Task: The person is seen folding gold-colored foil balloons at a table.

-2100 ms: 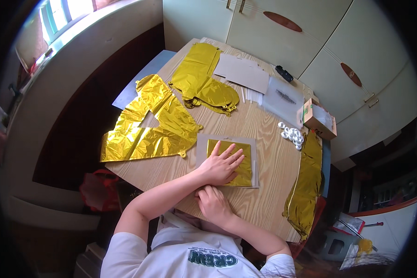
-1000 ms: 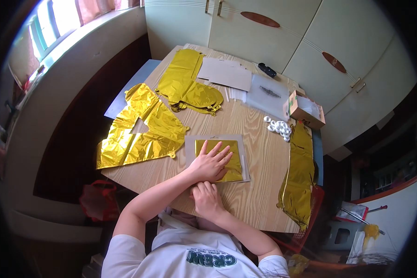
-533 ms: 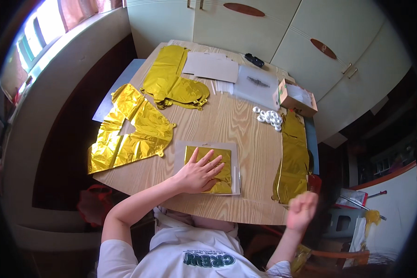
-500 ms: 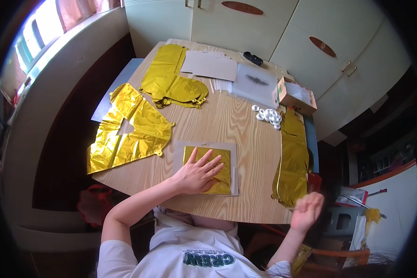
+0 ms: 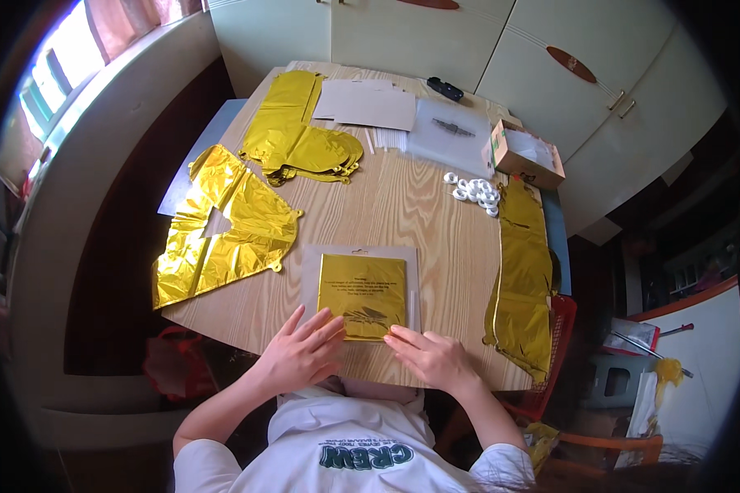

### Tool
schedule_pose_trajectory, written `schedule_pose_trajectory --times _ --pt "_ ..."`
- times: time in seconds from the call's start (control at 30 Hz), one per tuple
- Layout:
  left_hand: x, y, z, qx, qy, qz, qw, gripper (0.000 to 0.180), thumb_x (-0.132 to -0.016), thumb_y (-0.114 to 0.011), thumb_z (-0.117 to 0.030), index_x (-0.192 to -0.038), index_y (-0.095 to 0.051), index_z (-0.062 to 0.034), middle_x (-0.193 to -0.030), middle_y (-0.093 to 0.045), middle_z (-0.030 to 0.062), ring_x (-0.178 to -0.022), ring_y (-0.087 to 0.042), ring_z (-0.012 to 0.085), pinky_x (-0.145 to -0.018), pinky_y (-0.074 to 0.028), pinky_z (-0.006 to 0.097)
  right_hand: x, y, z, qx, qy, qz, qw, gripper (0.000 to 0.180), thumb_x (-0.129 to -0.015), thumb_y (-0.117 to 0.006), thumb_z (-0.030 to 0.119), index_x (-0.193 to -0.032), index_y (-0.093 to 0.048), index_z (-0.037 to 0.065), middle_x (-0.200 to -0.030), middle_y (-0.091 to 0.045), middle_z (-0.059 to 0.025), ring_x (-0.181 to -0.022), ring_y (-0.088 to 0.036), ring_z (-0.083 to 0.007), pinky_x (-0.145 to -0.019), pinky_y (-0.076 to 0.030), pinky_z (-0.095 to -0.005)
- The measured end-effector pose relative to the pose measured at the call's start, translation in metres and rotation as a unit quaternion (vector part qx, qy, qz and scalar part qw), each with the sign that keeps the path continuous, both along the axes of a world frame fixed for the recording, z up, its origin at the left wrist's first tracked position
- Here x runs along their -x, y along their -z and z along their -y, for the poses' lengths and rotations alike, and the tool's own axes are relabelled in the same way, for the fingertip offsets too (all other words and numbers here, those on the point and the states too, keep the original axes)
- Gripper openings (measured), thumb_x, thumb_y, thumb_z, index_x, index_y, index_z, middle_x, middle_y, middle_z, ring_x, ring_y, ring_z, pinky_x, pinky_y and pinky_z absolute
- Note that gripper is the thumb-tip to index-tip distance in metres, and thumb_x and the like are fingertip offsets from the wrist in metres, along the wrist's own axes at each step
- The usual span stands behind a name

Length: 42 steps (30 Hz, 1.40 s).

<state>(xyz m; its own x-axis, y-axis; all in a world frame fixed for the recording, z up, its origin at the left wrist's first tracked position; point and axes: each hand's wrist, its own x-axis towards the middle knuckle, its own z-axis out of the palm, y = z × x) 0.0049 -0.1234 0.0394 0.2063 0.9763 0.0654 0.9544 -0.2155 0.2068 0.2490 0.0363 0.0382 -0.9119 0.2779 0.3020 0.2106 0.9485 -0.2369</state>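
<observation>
A clear bag (image 5: pixel 410 261) lies on the table in front of me, with a pale backing card (image 5: pixel 310 283), a folded gold foil balloon (image 5: pixel 362 283) and a thin white straw (image 5: pixel 413 308) inside. Dark print shows over the gold, and the bag's lower part is creased. My left hand (image 5: pixel 302 352) is open at the lower left corner, fingers spread and fingertips over the bag's near edge. At the lower right corner, the fingers of my right hand (image 5: pixel 432 357) come together on the bag's edge; its thumb is not clearly visible.
Flat gold foil balloons lie at left (image 5: pixel 230 222), far left (image 5: pixel 292 123) and right (image 5: pixel 520 271). Along the back are pale cards (image 5: pixel 366 105), white straws (image 5: pixel 389 140), clear bags (image 5: pixel 436 148), a black object (image 5: pixel 445 89) and an open box (image 5: pixel 526 164). White ribbon rolls (image 5: pixel 475 194) cluster nearby.
My left hand has slid off the middle of the bag toward its near left corner. My right hand, a blurred fist beyond the table's right edge before, has come to the near right corner.
</observation>
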Motion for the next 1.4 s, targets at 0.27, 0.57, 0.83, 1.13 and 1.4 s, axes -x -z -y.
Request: schedule_pose_trajectory --times 0.27,0.57,0.83,1.13,1.4 --pt "0.001 0.021 0.026 -0.002 -0.068 -0.005 0.998 0.053 -0.09 -0.06 -0.04 -0.134 -0.055 -0.0109 -0.139 -0.053 0.0055 -0.135 -0.044 0.021 -0.115 -0.023 0.055 -0.001 0.019 -0.005 -0.006 -0.015 0.015 1.0 0.033 -0.079 -0.072 0.021 -0.112 -0.072 0.019 -0.12 -0.067 0.0053 -0.058 -0.053 -0.0123 -0.055 -0.051 -0.0235" --pt "0.008 0.015 0.031 0.037 -0.041 0.036 0.998 0.059 -0.087 -0.064 -0.041 -0.137 -0.051 -0.0129 -0.144 -0.048 0.0037 -0.137 -0.04 0.02 -0.115 -0.02 0.059 -0.012 0.014 0.0 0.051 -0.039 -0.002 0.998 0.033 -0.082 -0.071 0.029 -0.112 -0.071 0.015 -0.12 -0.067 0.0006 -0.056 -0.057 -0.013 -0.054 -0.052 -0.0244" --pt "0.017 0.027 0.047 -0.007 -0.015 0.0 1.0 0.061 -0.079 -0.072 -0.037 -0.133 -0.055 -0.0137 -0.139 -0.052 0.0031 -0.132 -0.046 0.0219 -0.114 -0.025 0.057 -0.047 0.02 0.008 0.018 -0.006 0.001 1.0 0.043 -0.076 -0.075 0.042 -0.106 -0.07 0.011 -0.114 -0.069 -0.0004 -0.06 -0.061 -0.0129 -0.055 -0.052 -0.0253" --pt "0.019 0.034 0.048 -0.082 -0.015 -0.004 0.996 0.038 -0.082 -0.07 -0.021 -0.119 -0.065 -0.0132 -0.126 -0.062 0.0016 -0.123 -0.055 0.0184 -0.109 -0.035 0.051 -0.051 0.025 0.011 0.022 -0.001 -0.017 1.0 0.04 -0.072 -0.079 0.036 -0.102 -0.069 0.013 -0.115 -0.068 0.0018 -0.06 -0.061 -0.0113 -0.055 -0.052 -0.0239" --pt "0.014 0.039 0.05 -0.165 -0.031 0.079 0.983 0.016 -0.083 -0.068 -0.011 -0.099 -0.069 -0.0107 -0.114 -0.068 0.0009 -0.112 -0.063 0.0151 -0.103 -0.043 0.045 -0.056 0.032 0.026 0.005 0.013 -0.049 0.999 0.031 -0.07 -0.081 0.026 -0.094 -0.068 0.012 -0.106 -0.071 0.0017 -0.056 -0.06 -0.0115 -0.051 -0.049 -0.0241"
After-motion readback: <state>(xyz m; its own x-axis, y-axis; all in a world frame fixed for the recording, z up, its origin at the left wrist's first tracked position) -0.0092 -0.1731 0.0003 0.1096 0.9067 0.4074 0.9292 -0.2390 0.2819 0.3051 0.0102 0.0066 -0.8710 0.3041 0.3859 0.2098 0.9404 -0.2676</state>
